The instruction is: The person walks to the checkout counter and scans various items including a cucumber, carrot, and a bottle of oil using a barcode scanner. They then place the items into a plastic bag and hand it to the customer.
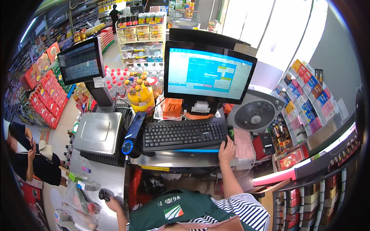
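Observation:
My left hand (114, 204) is closed around a black handheld barcode scanner (104, 195) over the metal counter (111, 176). Left of it lie a clear plastic bag of produce (75, 199), a small white box (86, 186) and a green box (75, 177). My right hand (226, 148) rests at the right end of the black keyboard (185, 133), fingers on or near its lower right keys; whether one presses is unclear. Above the keyboard stands a lit monitor (208, 72). A pink paper pad (243, 143) lies right of my right hand.
A scale with a metal plate (99, 130) and a display (79, 62) stands left of the payment terminal (134, 132). A white fan (254, 112) and a red-and-black device (263, 145) stand at the right. A person (34, 156) holding a phone stands beyond the counter at the left.

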Available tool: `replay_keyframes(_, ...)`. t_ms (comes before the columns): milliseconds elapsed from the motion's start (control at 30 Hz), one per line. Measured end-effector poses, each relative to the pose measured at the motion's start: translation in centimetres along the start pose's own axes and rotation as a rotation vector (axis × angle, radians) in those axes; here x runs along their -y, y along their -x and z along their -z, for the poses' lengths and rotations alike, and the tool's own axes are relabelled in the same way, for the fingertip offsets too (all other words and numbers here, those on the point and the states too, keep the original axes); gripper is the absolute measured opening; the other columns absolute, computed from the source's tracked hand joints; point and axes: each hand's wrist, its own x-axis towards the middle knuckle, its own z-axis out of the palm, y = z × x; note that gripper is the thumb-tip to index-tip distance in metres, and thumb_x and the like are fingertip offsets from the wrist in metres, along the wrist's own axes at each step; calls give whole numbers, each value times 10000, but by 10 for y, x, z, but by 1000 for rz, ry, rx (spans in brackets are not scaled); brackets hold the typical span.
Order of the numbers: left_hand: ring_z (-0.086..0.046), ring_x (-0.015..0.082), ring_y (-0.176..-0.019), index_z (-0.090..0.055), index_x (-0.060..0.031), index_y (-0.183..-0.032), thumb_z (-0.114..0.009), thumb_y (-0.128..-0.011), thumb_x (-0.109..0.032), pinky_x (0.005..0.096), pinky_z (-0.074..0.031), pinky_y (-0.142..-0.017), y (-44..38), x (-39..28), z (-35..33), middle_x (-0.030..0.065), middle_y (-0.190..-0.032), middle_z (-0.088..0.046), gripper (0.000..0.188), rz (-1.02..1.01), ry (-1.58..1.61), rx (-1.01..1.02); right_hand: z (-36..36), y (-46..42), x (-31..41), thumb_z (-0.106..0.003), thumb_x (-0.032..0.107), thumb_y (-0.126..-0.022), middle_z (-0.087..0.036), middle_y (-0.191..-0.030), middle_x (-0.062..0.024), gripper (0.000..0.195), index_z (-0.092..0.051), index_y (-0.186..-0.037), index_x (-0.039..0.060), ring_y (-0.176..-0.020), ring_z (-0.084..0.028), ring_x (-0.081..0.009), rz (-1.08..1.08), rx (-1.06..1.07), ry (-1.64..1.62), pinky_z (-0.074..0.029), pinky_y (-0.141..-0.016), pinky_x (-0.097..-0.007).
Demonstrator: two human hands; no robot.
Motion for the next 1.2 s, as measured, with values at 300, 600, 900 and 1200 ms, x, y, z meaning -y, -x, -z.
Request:
replay_keyframes(300, -441, 127, -381, -506, -24, -856, -543, -788, -128, 282, -356, -359, 8, -8, -3, 32, -537, -472, 130, -8, -34, -24, -5, -2, -3, -530, 235, -902, -591, -1149, -123, 388, -554, -1259, 86, -1017, -526, -365, 24, -32, -19, -426, -891, -450)
replay_keyframes(600, -464, 139, -421, -544, -11, -891, -535, -761, -122, 293, -393, -409, 11, -16, -2, 40, -563, -493, 170, 3, -71, -27, -3, 1, -5, -525, 241, -904, -591, -1159, -123, 396, -551, -1268, 88, -1024, -522, -365, 30, -40, -22, -420, -897, -449)
replay_keyframes(900, -434, 126, -391, -526, -22, -837, -545, -763, -98, 291, -351, -360, 0, 8, 4, 23, -532, -464, 108, -53, -9, -54, -4, -2, 4, -515, 225, -903, -595, -1159, -138, 392, -555, -1266, 84, -1040, -526, -365, 27, -26, 5, -415, -918, -448)
replay_keyframes(1200, -596, 232, -515, -564, -31, -843, -580, -757, -190, 373, -485, -548, 1, 8, 2, 100, -611, -597, 181, -3, -154, -76, -13, 1, -12, -468, 234, -932, -584, -1222, -165, 403, -541, -1283, 50, -1066, -532, -381, 51, -17, 23, -406, -920, -443)
